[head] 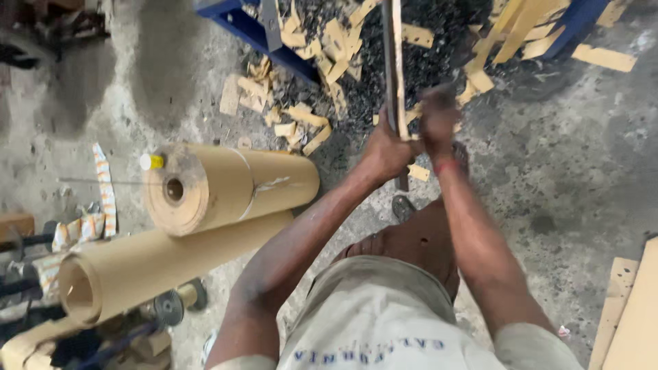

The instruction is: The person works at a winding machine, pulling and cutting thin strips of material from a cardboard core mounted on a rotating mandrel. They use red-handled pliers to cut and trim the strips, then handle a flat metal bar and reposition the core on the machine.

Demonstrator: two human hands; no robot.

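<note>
A long grey metal rod stands almost upright over the concrete floor, running from the top of the view down to my knee. My left hand is wrapped around the rod low down. Just to its right, my right hand is blurred; it seems to grip the same rod slightly higher. Both forearms reach forward from my pale shirt. A small round metal disc lies on the floor below the rod's lower end.
Two rolls of brown paper lie on the left. Scraps of cardboard and dark debris cover the floor ahead, by a blue metal frame. Cardboard sheets lie at the lower right.
</note>
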